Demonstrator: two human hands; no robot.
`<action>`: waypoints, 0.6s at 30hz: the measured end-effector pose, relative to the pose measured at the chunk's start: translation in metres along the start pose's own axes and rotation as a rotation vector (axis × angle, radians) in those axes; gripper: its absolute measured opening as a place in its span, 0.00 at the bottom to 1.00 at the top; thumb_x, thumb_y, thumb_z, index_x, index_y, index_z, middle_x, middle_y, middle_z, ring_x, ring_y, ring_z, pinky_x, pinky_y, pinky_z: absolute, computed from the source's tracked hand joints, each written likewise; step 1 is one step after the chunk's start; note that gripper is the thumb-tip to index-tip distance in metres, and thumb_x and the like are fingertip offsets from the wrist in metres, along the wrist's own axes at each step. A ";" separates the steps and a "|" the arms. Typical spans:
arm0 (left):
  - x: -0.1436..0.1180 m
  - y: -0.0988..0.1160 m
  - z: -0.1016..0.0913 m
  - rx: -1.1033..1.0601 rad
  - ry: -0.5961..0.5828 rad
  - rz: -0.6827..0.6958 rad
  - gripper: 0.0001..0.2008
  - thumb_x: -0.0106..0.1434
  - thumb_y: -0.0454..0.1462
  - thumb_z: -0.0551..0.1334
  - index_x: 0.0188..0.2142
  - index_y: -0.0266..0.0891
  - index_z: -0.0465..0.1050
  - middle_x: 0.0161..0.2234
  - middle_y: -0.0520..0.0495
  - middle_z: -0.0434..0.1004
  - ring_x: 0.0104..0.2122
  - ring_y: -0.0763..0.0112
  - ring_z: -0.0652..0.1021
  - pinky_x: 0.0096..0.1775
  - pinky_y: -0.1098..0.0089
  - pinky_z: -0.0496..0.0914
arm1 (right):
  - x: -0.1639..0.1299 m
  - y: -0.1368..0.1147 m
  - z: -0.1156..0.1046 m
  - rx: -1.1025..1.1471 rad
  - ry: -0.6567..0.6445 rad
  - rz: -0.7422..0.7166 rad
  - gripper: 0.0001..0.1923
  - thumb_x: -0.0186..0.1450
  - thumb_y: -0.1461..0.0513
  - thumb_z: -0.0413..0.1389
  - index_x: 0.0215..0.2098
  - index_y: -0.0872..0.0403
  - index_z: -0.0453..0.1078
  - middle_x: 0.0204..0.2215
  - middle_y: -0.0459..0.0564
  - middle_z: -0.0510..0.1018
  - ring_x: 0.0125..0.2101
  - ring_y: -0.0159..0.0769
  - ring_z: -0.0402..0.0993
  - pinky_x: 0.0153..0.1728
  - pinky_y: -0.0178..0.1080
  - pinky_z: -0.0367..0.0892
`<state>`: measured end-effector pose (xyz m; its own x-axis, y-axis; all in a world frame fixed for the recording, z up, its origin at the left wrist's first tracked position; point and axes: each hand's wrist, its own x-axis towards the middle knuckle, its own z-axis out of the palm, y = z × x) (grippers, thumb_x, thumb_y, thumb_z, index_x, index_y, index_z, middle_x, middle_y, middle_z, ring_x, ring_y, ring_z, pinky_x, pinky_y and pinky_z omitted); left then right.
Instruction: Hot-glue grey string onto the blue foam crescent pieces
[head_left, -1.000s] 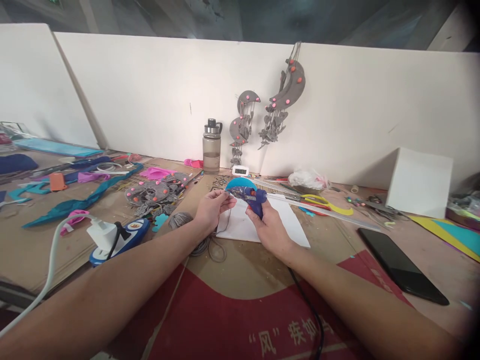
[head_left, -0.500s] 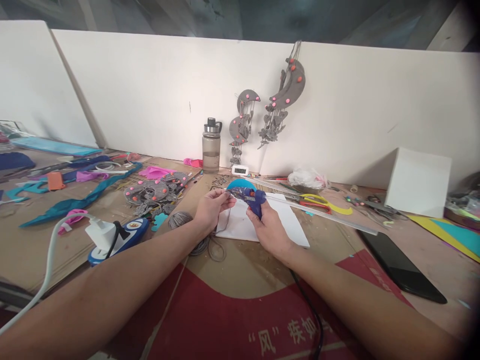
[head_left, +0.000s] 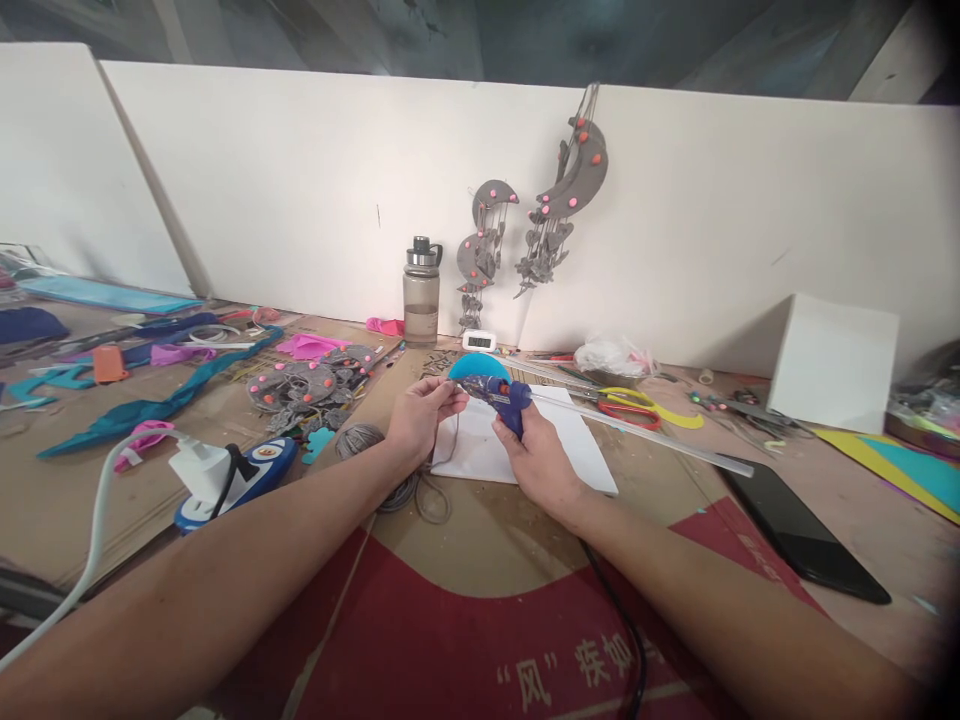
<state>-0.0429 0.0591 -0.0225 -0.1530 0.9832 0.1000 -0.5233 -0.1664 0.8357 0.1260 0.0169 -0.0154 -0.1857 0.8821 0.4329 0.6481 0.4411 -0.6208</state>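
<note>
Head view is showing a red printed cardboard sheet (head_left: 480, 640) lying nearest, with both bare forearms reaching out over it. Just past it, the right hand (head_left: 541, 462) is wrapping its fingers tightly around the grip of a small blue hot-glue gun (head_left: 501, 396), whose black cord (head_left: 615, 620) is trailing back under the wrist. The gun's long axis is running roughly level, and its nozzle is pointing left, toward the left hand (head_left: 418, 418). That hand's fingertips are pinching together on a turquoise crescent-shaped foam piece (head_left: 474, 367), holding it right at the nozzle tip. A white paper sheet (head_left: 577, 455) is lying directly beneath both hands, and a grey ball of string (head_left: 358, 438) is sitting just left of the left wrist. Beyond the fingers, yellow-and-red-handled scissors (head_left: 634, 405) are resting to the right, and a clear water bottle (head_left: 421, 295) is standing farther back against the white board wall (head_left: 300, 180).
</note>
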 end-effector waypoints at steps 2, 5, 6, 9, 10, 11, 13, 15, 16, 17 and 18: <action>0.001 0.000 -0.001 0.000 -0.013 0.006 0.05 0.54 0.32 0.66 0.28 0.32 0.71 0.24 0.47 0.76 0.25 0.75 0.78 0.32 0.74 0.73 | 0.000 0.000 0.000 0.001 0.001 0.004 0.16 0.65 0.56 0.47 0.48 0.56 0.62 0.41 0.58 0.76 0.41 0.45 0.72 0.44 0.46 0.64; 0.001 0.000 -0.001 -0.001 -0.029 0.016 0.06 0.54 0.32 0.66 0.28 0.31 0.71 0.25 0.46 0.76 0.25 0.76 0.77 0.31 0.74 0.73 | 0.001 -0.001 -0.001 0.009 0.002 0.009 0.17 0.65 0.57 0.47 0.49 0.57 0.62 0.41 0.59 0.76 0.41 0.45 0.72 0.44 0.46 0.64; 0.000 0.001 -0.001 -0.007 -0.026 0.020 0.06 0.54 0.33 0.66 0.28 0.31 0.71 0.25 0.46 0.77 0.25 0.76 0.77 0.31 0.75 0.73 | 0.001 -0.001 -0.001 0.017 0.003 0.008 0.17 0.65 0.57 0.47 0.49 0.57 0.62 0.41 0.59 0.76 0.41 0.44 0.72 0.45 0.46 0.64; -0.001 0.004 0.000 -0.031 0.008 0.020 0.06 0.54 0.32 0.66 0.28 0.32 0.71 0.26 0.46 0.77 0.26 0.76 0.77 0.32 0.75 0.72 | 0.001 0.000 -0.002 0.055 0.030 0.014 0.17 0.64 0.58 0.48 0.50 0.56 0.61 0.42 0.58 0.76 0.40 0.43 0.72 0.44 0.46 0.65; -0.001 0.006 0.001 -0.038 0.021 0.016 0.05 0.55 0.32 0.66 0.28 0.32 0.71 0.26 0.46 0.77 0.26 0.76 0.77 0.32 0.75 0.72 | 0.002 0.000 -0.002 0.075 0.051 0.031 0.17 0.64 0.58 0.48 0.50 0.56 0.61 0.41 0.57 0.76 0.40 0.43 0.72 0.43 0.46 0.65; -0.001 0.008 0.001 -0.044 0.032 0.014 0.05 0.55 0.32 0.66 0.29 0.32 0.71 0.26 0.46 0.77 0.26 0.76 0.77 0.33 0.76 0.73 | 0.002 0.001 -0.002 0.107 0.072 0.058 0.17 0.63 0.58 0.49 0.49 0.55 0.61 0.41 0.56 0.76 0.38 0.41 0.72 0.41 0.45 0.66; 0.000 0.011 0.001 -0.056 0.048 0.013 0.04 0.56 0.32 0.65 0.29 0.32 0.71 0.27 0.46 0.77 0.27 0.77 0.78 0.34 0.76 0.73 | 0.005 0.002 -0.003 0.215 0.086 0.133 0.17 0.62 0.57 0.50 0.48 0.54 0.60 0.39 0.54 0.77 0.30 0.37 0.72 0.33 0.41 0.68; 0.000 0.015 0.002 -0.068 0.058 0.026 0.04 0.57 0.32 0.64 0.29 0.33 0.71 0.28 0.46 0.77 0.28 0.77 0.78 0.35 0.76 0.73 | 0.009 0.005 -0.005 0.340 0.044 0.200 0.15 0.62 0.57 0.50 0.46 0.53 0.59 0.38 0.51 0.78 0.22 0.32 0.69 0.26 0.38 0.66; 0.000 0.016 0.002 -0.071 0.058 0.036 0.04 0.57 0.32 0.64 0.28 0.33 0.71 0.28 0.46 0.77 0.28 0.77 0.78 0.35 0.76 0.73 | 0.012 0.006 -0.006 0.361 0.019 0.222 0.13 0.62 0.57 0.50 0.44 0.53 0.60 0.37 0.51 0.78 0.20 0.31 0.68 0.25 0.37 0.66; 0.000 0.018 0.003 -0.071 0.051 0.048 0.04 0.57 0.32 0.64 0.28 0.33 0.71 0.28 0.46 0.76 0.28 0.77 0.77 0.35 0.76 0.73 | 0.015 0.009 -0.008 0.334 0.006 0.233 0.12 0.62 0.57 0.50 0.42 0.53 0.61 0.36 0.51 0.79 0.21 0.31 0.68 0.26 0.37 0.65; 0.000 0.019 0.004 -0.066 0.039 0.058 0.04 0.57 0.33 0.64 0.28 0.33 0.71 0.28 0.46 0.76 0.28 0.78 0.77 0.35 0.76 0.73 | 0.019 0.012 -0.010 0.261 0.004 0.235 0.10 0.62 0.57 0.50 0.39 0.53 0.63 0.35 0.51 0.79 0.23 0.32 0.70 0.27 0.37 0.66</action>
<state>-0.0496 0.0558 -0.0048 -0.2165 0.9683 0.1245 -0.5668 -0.2285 0.7915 0.1376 0.0368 -0.0078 -0.0507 0.9640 0.2610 0.4620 0.2543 -0.8496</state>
